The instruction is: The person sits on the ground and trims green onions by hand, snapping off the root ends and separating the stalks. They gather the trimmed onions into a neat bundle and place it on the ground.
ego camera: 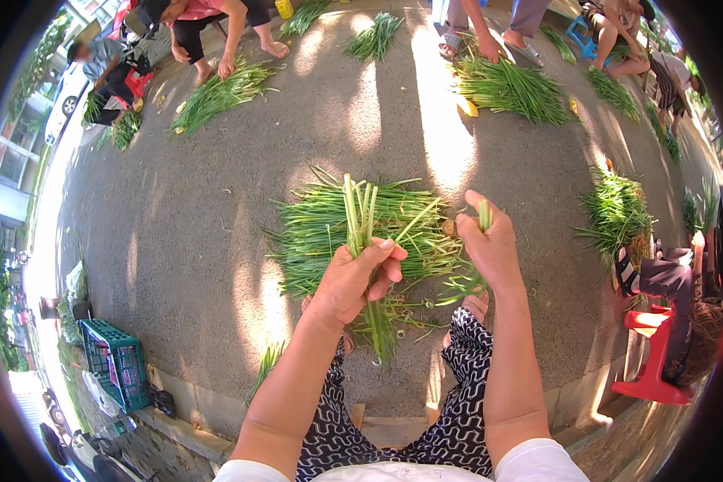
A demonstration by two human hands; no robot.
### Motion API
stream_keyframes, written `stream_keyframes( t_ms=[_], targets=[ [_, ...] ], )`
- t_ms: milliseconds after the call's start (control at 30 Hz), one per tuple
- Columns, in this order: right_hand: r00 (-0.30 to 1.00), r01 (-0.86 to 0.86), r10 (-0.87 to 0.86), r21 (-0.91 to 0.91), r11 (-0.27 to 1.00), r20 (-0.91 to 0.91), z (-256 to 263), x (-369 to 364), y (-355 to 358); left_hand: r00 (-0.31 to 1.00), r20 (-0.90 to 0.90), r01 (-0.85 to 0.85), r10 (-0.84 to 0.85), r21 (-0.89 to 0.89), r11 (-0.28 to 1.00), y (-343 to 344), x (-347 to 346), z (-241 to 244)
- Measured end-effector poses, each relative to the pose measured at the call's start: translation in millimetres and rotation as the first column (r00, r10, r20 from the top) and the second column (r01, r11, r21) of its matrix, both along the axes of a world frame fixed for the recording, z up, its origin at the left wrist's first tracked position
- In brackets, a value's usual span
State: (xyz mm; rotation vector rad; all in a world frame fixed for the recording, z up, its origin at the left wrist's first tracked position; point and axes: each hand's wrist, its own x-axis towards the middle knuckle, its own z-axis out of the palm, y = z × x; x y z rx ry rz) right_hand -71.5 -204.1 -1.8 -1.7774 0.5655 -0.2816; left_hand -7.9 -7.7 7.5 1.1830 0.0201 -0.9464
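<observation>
My left hand (358,277) is closed around a few long green stalks (361,208), which look like garlic chives. Their pale ends point up and their green leaves hang below the palm. To the right, my right hand (488,241) grips a smaller bunch of stalks (485,215), with leaves showing beneath the hand. Under and beyond both hands, a wide pile of the same green stalks (313,235) lies on the pavement, mostly crosswise. Loose leaves and trimmings (410,313) are scattered between my feet and the pile.
People crouch or sit beside other piles of greens (512,87) ahead and at the sides. A teal plastic crate (117,364) stands at the lower left, near the curb. On the right, a seated person is by a red plastic stool (657,361). Small greens (269,361) lie beside my left forearm.
</observation>
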Motion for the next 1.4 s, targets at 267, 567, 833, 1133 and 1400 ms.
stream_keyframes(
  t_ms=[267, 567, 833, 1133, 1400],
  targets=[
    [0.983, -0.173, 0.171, 0.638, 0.751, 0.067, 11.9, 2.4, 13.4, 1.0, -0.005, 0.006, -0.005, 0.014, 1.0, -1.3, -1.6, -0.5],
    [0.986, -0.166, 0.136, 0.714, 0.68, 0.1, 7.9, 4.1, 27.4, 0.99, 0.06, 0.127, -0.129, 0.044, 0.991, -6.9, -9.4, -2.7],
    [0.994, -0.09, 0.109, 0.641, 0.763, 0.009, 3.7, 4.7, 31.4, 0.97, 0.166, 0.163, -0.178, 0.097, 0.982, -10.2, -13.5, -9.3],
    [0.98, 0.138, -0.195, 0.571, 0.809, 0.041, 7.4, 2.4, -2.9, 0.985, 0.098, -0.149, 0.14, 0.092, 0.985, 0.1, 4.7, -17.0],
    [0.993, 0.104, -0.117, 0.393, 0.914, 0.009, -6.4, 2.2, -6.8, 0.937, 0.223, -0.289, 0.268, 0.07, 0.955, 18.0, 22.0, -12.9]
  ],
)
